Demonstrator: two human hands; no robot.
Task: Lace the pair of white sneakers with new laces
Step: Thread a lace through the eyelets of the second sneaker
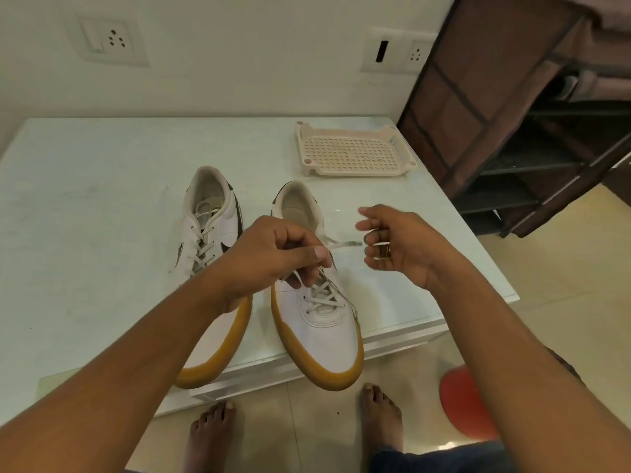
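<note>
Bare feet [379, 418] stand on the floor beside a red round object [461, 401], and above them both sneakers' toes jut past the near edge of the table [85, 206]. Over the right-hand sneaker [324, 339], the left hand [269, 254] has its grip clamped on the lace [341, 245]; the lace's free end points at the right hand [399, 244], whose grip is loosely apart, holding nothing. The other sneaker [205, 230] lies just beside it, laced, with a perforated cream tray [351, 151] farther back.
</note>
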